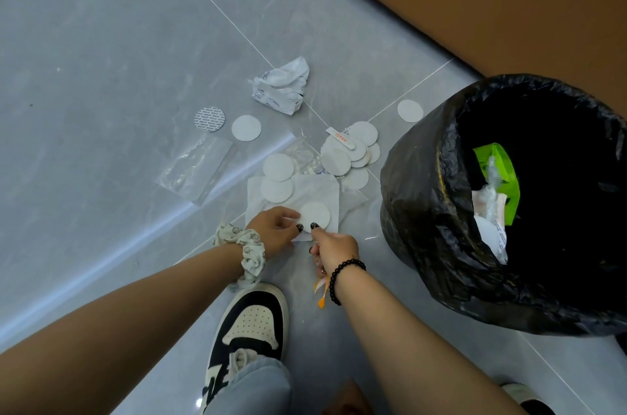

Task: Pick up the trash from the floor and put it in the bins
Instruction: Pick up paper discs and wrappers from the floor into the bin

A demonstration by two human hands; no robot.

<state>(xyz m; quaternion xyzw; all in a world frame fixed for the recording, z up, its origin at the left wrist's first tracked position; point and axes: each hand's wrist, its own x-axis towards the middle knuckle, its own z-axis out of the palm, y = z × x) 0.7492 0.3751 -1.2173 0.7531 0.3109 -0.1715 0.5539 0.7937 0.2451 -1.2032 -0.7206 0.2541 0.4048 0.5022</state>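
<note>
A grey tiled floor (101, 41) runs up to a brown board along the upper right, and a bin lined with a black bag (424, 177) stands at the right, already holding some scraps. Trash lies scattered ahead of the person's shoe: white paper discs, a clear plastic sleeve (195, 168), a crumpled wrapper (281, 85) farther off. The nearest disc (315, 215) rests on a white tissue sheet (305, 187), directly ahead of both hands. The left hand (273, 228) pinches the tissue's near edge just left of the disc; the right hand (334, 245) reaches with its forefinger onto the disc's near rim, its other fingers curled around orange-and-white scraps (321, 292). The bin sits just right of the right hand, so that hand probably has the shorter carry.
</note>
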